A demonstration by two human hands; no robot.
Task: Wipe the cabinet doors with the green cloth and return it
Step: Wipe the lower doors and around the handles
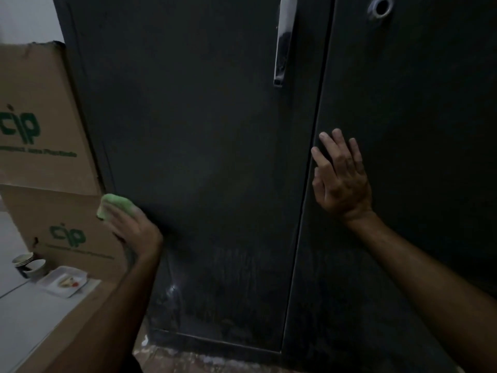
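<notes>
A dark cabinet fills the view, with a left door (204,157) and a right door (419,109) split by a vertical seam. My left hand (134,227) holds a bunched green cloth (114,205) against the lower left edge of the left door; the hand is motion-blurred. My right hand (340,176) lies flat with straight fingers on the right door, just right of the seam. A chrome handle (283,41) hangs near the top of the left door. Dusty streaks show on the bottom of both doors.
Two stacked cardboard boxes (40,125) with green print stand tight against the cabinet's left side. On the floor below them are small bowls (29,265) and a white tray (63,281). A round lock hole (380,6) sits at the right door's top.
</notes>
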